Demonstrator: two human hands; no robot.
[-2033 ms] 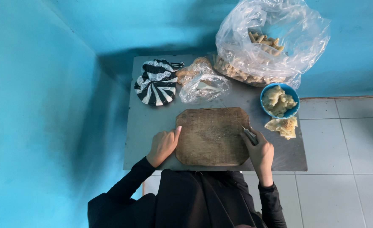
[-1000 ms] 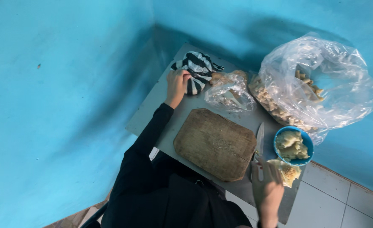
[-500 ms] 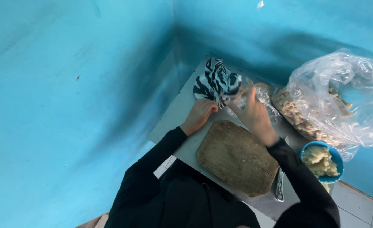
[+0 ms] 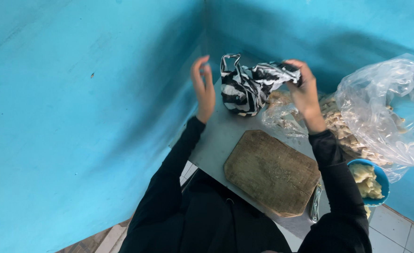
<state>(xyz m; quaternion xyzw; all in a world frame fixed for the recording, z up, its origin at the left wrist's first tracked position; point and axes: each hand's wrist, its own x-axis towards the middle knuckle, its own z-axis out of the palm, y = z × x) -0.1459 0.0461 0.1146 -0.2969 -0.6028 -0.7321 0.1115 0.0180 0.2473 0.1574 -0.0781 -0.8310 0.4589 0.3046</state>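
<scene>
Head view: a striped bag (image 4: 244,89) is pinched at its top by the closed right fingers (image 4: 295,70). The left hand (image 4: 203,89) is held open and empty, just beside it, above the surface (image 4: 216,136). A board (image 4: 271,172) lies below.

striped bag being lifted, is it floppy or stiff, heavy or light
Probably floppy: the black-and-white striped bag crumples and sags where the right hand pinches its top. It likely holds something, since its lower part bulges. The left hand is open beside it, so one grip seems enough.
</scene>
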